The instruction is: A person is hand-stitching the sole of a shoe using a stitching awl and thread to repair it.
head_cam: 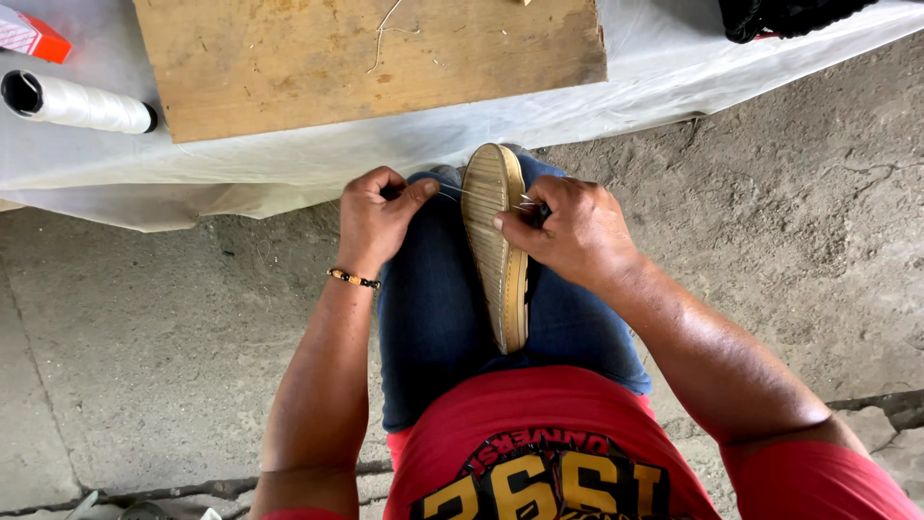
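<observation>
A tan ribbed shoe sole stands on edge between my knees, held in my lap against blue jeans. My right hand grips the sole near its toe end, thumb pressed on the ribbed face. My left hand is pinched shut on a thin white thread that runs taut to the sole's edge. A beaded bracelet sits on my left wrist.
A wooden board lies on a white-covered table just ahead of my knees. A spool of white thread and an orange box sit at the far left. A black object rests at top right. Concrete floor surrounds me.
</observation>
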